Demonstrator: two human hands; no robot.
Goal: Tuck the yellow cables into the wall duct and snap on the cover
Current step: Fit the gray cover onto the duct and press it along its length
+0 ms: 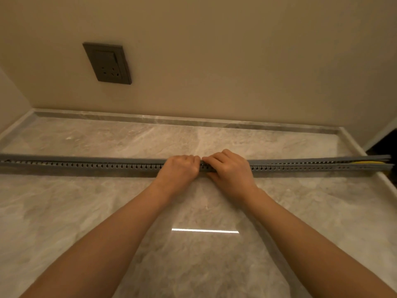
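**Both hands clamped on the duct's middle**

The grey slotted duct lies lengthwise across the marble desk, below a wall socket. The left hand and right hand sit side by side, fingers curled over its top edge, gripping it. Yellow cables show only at the far right end (elsewhere hidden). Pressing at one spot may leave the ends unlatched or pinch a proud cable, and the loose duct could slide on polished stone.
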